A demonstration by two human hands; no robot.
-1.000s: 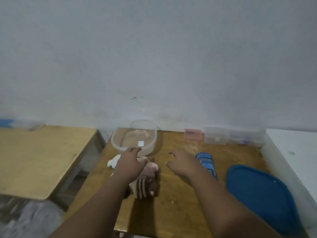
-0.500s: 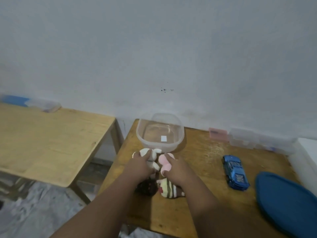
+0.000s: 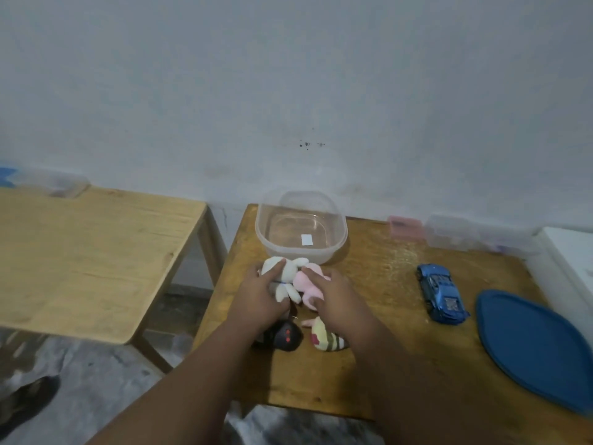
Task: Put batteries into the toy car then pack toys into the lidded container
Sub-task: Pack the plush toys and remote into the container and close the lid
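Observation:
A clear plastic container (image 3: 340, 232) stands open and empty at the back of the wooden table (image 3: 385, 364). Just in front of it my left hand (image 3: 260, 300) grips a white plush toy (image 3: 285, 277) and my right hand (image 3: 337, 297) grips a pink plush toy (image 3: 306, 282); the two toys touch. Below my hands a black plush (image 3: 287, 337) and a striped plush (image 3: 325, 338) lie on the table. The blue toy car (image 3: 441, 293) sits to the right. The blue lid (image 3: 536, 345) lies at the right front.
Small clear and pink boxes (image 3: 449, 231) line the wall at the back right. A white surface (image 3: 571, 252) borders the table's right side. A second wooden table (image 3: 80, 258) stands to the left across a gap, with grey floor below.
My right hand moved left from beside the car and closed on the pink plush. My left hand shifted onto the white plush. The view swung left.

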